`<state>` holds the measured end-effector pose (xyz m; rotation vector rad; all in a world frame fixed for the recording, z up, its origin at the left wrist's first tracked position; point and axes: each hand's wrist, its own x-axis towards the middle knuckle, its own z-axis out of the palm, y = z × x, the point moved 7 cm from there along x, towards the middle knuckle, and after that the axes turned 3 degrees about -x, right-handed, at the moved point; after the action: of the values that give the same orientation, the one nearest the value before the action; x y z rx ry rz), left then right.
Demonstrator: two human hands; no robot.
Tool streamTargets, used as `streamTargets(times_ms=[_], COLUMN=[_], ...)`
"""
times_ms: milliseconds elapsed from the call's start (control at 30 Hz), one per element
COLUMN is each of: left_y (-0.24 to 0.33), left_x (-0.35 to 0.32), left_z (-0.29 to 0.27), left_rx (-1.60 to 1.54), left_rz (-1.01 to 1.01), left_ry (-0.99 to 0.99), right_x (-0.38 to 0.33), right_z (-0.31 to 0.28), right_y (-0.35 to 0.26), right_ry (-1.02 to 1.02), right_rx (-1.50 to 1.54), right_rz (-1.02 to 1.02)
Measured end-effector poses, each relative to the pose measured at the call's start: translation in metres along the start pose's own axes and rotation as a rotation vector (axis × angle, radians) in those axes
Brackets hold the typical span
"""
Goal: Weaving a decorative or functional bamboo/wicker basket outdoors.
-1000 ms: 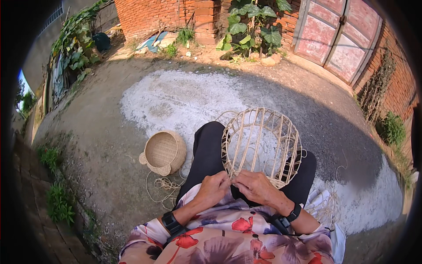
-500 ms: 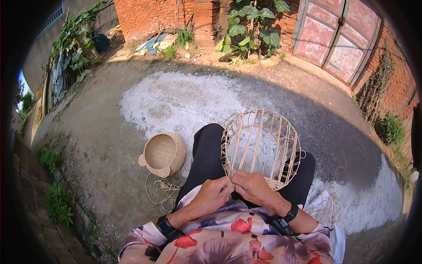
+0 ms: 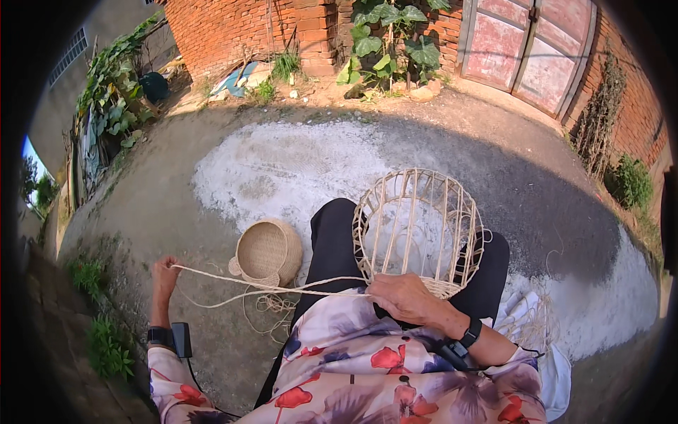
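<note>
On my lap rests an open-work basket frame (image 3: pixel 445 287) of pale straw-coloured cord, with long parallel strands across its round opening. Far out to the left, my left hand (image 3: pixel 166 274) is closed on a pale cord (image 3: pixel 219 275), which stretches back to the basket's near edge. Its doubled strands cross over my left thigh. My right hand (image 3: pixel 404 297) is closed at that near edge, where the cord runs in under its fingers; the exact grip is hidden. A finished small round woven basket (image 3: pixel 267 249) stands on the ground beside my left knee.
Loose cord (image 3: pixel 274 304) lies tangled by the small basket. White sacking (image 3: pixel 558 385) and more loose strands sit at my right hip. White powdery ground (image 3: pixel 282 152) spreads ahead, toward a brick wall (image 3: pixel 233 32) and a faded red metal door (image 3: pixel 494 49).
My left hand has moved from the basket's near edge far out to the left, drawing the cord out with it. My right hand has stayed at that edge.
</note>
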<state>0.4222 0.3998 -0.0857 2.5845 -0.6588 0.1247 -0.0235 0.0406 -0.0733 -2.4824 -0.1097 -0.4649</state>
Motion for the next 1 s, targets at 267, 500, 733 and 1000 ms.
streamTargets(times_ms=[267, 500, 733, 1000], left_y=[0.112, 0.356, 0.405, 0.407], left_x=[-0.033, -0.145, -0.163, -0.164], left_z=[-0.017, 0.086, 0.151, 0.157], left_rx=[0.181, -0.68, -0.911, -0.882], left_rz=[0.378, 0.497, 0.527, 0.423], left_ry=[0.158, -0.479, -0.549, -0.491], right_x=[-0.015, -0.017, -0.023, -0.019], right_z=[-0.005, -0.01, -0.021, -0.042], right_y=[0.043, 0.048, 0.068, 0.098], right_ry=[0.232, 0.307, 0.525, 0.552], right_rx=[0.935, 0.974, 1.037, 1.006], right_rz=[0.512, 0.551, 0.682, 0.748])
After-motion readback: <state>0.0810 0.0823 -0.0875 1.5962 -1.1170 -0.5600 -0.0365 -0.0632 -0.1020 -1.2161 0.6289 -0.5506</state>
